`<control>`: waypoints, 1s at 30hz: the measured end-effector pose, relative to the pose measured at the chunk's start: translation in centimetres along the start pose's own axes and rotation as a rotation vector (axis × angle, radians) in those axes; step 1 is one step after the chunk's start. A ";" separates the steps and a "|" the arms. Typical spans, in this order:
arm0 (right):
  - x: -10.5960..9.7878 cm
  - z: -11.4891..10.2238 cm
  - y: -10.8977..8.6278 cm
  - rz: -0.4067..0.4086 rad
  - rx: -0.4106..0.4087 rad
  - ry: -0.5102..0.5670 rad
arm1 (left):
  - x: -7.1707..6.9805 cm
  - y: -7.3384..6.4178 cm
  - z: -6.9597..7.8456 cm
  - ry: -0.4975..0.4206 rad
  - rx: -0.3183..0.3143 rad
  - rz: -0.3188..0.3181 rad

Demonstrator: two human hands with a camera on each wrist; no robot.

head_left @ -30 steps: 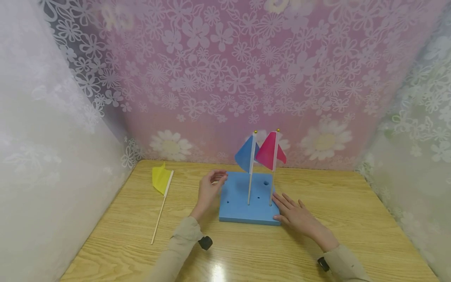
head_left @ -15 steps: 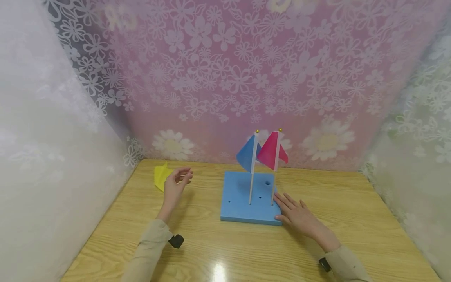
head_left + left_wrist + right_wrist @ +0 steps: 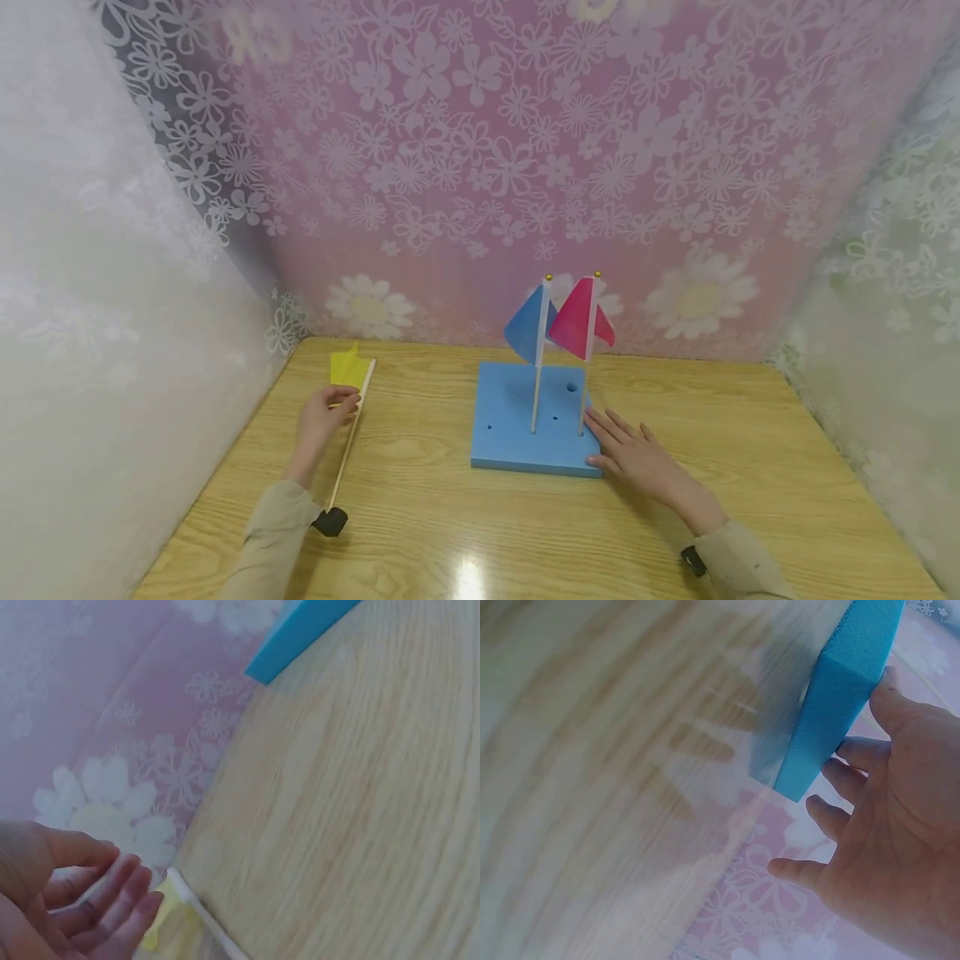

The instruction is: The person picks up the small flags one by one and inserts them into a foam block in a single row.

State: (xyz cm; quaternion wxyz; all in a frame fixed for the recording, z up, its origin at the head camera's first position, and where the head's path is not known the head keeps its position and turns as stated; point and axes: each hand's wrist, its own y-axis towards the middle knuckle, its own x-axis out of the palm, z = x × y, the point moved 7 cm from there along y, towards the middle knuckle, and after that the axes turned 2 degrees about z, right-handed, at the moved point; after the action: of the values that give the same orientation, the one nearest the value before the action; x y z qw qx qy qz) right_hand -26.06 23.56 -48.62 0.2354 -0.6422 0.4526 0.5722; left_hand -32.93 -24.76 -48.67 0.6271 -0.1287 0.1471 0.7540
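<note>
My left hand (image 3: 322, 421) is over the yellow flag (image 3: 349, 367), its fingers loosely bent beside the wooden stick (image 3: 347, 457). In the left wrist view the fingers (image 3: 112, 900) look apart from the white-sleeved stick (image 3: 206, 915). The flag lies flat on the table's left side. My right hand (image 3: 643, 462) rests with extended fingers against the right edge of a blue foam block (image 3: 502, 450), seen also from the right wrist. A blue flag (image 3: 527, 323) and a pink flag (image 3: 576, 321) stand upright in the block.
Several holes show in the block, including a larger hole (image 3: 572, 387) at the back right. The wooden table (image 3: 420, 517) ends at a pink flowered backdrop (image 3: 450, 167), with pale hanging panels at both sides.
My left hand has left the block's left edge and moved left to the yellow flag. The right hand stays at the block's right edge.
</note>
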 end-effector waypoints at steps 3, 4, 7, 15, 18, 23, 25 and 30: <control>0.2 0.2 0.0 -0.010 0.001 -0.024 | -0.6 -0.4 -1.1 0.063 -0.059 -0.030; 0.2 0.2 0.0 -0.010 0.003 -0.025 | -0.7 -0.5 -1.4 0.070 -0.075 -0.042; 0.3 0.4 0.0 -0.038 0.023 -0.030 | -1.0 -0.8 -2.1 0.103 -0.108 -0.080; 0.3 0.4 0.0 -0.037 0.027 -0.023 | -0.7 -1.6 -2.6 0.235 -0.138 -0.125; 0.4 0.5 -0.1 -0.002 0.002 -0.016 | -0.5 -1.9 -2.4 0.292 -0.119 -0.118; 0.3 0.4 -0.2 -0.010 0.015 -0.008 | -0.4 -2.1 -2.1 0.318 -0.106 -0.103; 0.2 0.2 -0.1 -0.020 0.022 -0.008 | -0.4 -2.1 -2.0 0.315 -0.107 -0.097; 0.1 0.1 -0.1 -0.027 0.024 -0.010 | -0.4 -2.0 -1.9 0.315 -0.083 -0.084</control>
State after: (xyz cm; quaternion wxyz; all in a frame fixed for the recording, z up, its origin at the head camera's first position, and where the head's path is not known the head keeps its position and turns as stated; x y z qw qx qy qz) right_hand -26.05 23.68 -48.71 0.2533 -0.6424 0.4493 0.5668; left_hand -30.91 -25.54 -50.41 0.6216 -0.2770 0.2069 0.7029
